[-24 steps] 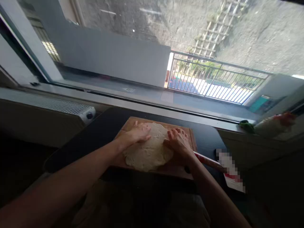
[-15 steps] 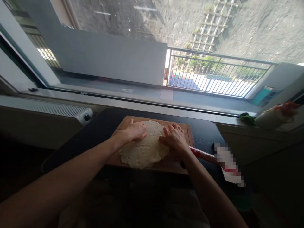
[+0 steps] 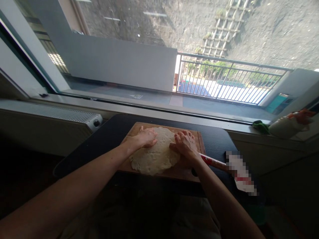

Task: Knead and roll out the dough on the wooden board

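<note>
A wide, flat sheet of pale dough (image 3: 156,156) with a dimpled top and uneven edge lies on a wooden board (image 3: 136,129). My left hand (image 3: 147,136) rests palm down over its left side, fingers stretched out on the dough. Across from it, my right hand (image 3: 184,142) lies on the right edge with its fingers apart and a little bent. From beneath my right wrist a long stick with red print (image 3: 211,162) runs out to the right. A brown end shows beside that hand's thumb side; whether it belongs to the stick I cannot tell.
The board lies on a dark table (image 3: 99,142) by a window. To the left is a white radiator (image 3: 62,114). A blurred-out white and red packet (image 3: 241,172) lies at the table's right. On the sill sit a green item (image 3: 261,126) and a pale pot (image 3: 282,127).
The view has shifted slightly, so everything sits a little further right and lower. My hands keep nearly the same place on the dough.
</note>
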The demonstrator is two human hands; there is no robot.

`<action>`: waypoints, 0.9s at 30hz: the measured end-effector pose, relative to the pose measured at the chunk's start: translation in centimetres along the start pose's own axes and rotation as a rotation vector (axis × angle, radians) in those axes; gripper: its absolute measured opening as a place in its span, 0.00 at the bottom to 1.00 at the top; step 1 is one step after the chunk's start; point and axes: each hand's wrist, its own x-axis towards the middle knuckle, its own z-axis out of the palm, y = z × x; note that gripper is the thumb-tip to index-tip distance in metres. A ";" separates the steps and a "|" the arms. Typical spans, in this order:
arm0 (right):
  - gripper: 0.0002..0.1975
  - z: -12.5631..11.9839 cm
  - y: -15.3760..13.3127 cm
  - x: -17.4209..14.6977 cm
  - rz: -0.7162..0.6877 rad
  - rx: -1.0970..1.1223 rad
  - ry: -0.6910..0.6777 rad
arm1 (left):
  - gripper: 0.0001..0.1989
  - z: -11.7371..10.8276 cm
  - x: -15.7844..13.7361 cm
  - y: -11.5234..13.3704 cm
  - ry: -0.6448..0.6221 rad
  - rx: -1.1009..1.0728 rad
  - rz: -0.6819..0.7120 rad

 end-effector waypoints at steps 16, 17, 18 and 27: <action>0.22 -0.8 0.6 -0.3 -0.075 -0.121 -0.070 | 0.17 1.6 0.3 -1.4 0.104 -0.080 0.039; 0.22 -0.7 0.7 -0.5 -0.108 -0.124 -0.055 | 0.17 1.7 0.4 -1.5 0.108 -0.085 0.044; 0.22 -0.6 0.9 -0.3 -0.118 -0.134 -0.052 | 0.17 1.8 0.4 -1.5 0.111 -0.089 0.049; 0.26 -0.1 1.2 0.9 -0.068 -0.193 -0.031 | 0.18 1.8 0.0 -1.8 0.144 -0.149 0.058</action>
